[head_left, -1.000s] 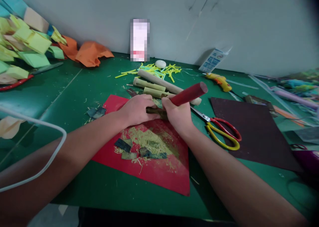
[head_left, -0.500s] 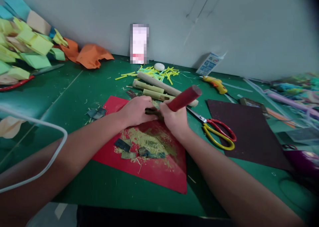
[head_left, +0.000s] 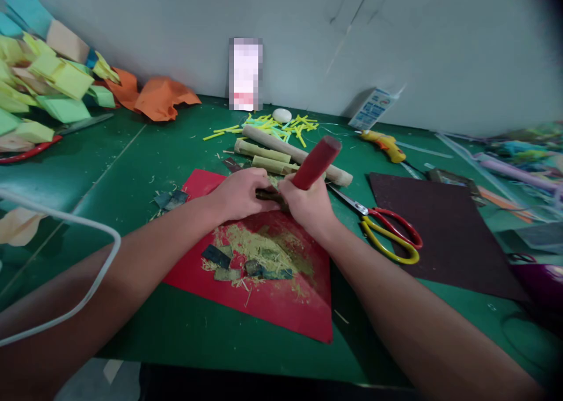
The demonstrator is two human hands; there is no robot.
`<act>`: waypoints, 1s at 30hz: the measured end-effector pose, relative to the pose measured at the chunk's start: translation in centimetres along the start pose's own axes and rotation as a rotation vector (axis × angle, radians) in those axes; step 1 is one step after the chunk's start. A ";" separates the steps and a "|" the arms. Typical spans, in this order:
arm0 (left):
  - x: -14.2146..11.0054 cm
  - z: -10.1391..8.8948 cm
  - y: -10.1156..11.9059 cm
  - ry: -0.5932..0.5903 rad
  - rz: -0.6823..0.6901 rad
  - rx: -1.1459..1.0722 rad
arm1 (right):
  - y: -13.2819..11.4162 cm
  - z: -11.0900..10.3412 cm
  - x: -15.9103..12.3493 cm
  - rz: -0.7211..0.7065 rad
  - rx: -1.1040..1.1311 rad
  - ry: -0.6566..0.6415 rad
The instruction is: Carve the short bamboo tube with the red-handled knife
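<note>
My right hand (head_left: pixel 309 204) is closed around a tool with a thick red handle (head_left: pixel 317 162), which leans up and to the right; its working end is hidden by my fingers. Close beside it, my left hand (head_left: pixel 241 193) grips a small dark brown piece (head_left: pixel 266 194), mostly covered by the fingers. Both hands are over the far part of a red sheet (head_left: pixel 299 313). Nearer to me on that sheet lie yellowish-green powder and shreds (head_left: pixel 246 240), with several dark flat scraps (head_left: pixel 215 256) among them.
Beyond my hands lie bamboo-like tubes (head_left: pixel 264 150) and a pale rod (head_left: pixel 299 153). Scissors (head_left: pixel 387 231) rest on the right, partly over a dark sheet (head_left: pixel 440 231). A yellow glue gun (head_left: pixel 385 146) lies farther back. A white cable (head_left: pixel 99 272) loops across my left forearm.
The red handle has swung slightly left and stands more upright, as my right hand turned a little. My left hand stays nearly in place. The view has shifted slightly.
</note>
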State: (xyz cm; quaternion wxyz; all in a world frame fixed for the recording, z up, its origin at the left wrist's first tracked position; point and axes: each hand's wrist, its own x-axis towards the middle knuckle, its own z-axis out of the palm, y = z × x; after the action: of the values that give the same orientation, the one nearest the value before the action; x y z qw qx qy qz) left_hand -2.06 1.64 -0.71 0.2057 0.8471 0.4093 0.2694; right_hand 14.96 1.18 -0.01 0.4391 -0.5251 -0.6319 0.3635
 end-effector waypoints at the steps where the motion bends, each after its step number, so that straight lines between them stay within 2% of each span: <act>1: 0.0 0.0 0.0 0.010 0.000 0.003 | 0.0 0.0 -0.1 0.005 0.015 -0.012; 6: 0.1 0.1 0.1 0.017 -0.020 0.050 | 0.1 -0.1 0.2 -0.055 0.047 0.099; 15: 0.0 -0.1 0.1 -0.005 -0.013 0.041 | 0.1 -0.1 0.2 -0.070 -0.015 0.079; 19: 0.1 -0.2 0.2 -0.021 -0.060 -0.026 | -0.3 -0.2 0.0 -0.013 0.013 0.004; 24: 0.1 -0.1 0.2 0.008 -0.049 0.014 | -0.3 -0.3 0.1 -0.048 0.038 0.102; 30: 0.1 0.0 0.1 -0.002 -0.044 0.022 | 0.2 -0.1 0.4 -0.053 -0.007 0.090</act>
State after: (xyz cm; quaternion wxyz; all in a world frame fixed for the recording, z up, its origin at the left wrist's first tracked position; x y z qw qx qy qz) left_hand -1.93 1.66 -0.58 0.2024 0.8404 0.4305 0.2595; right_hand 15.08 1.62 -0.08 0.4748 -0.5257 -0.6264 0.3253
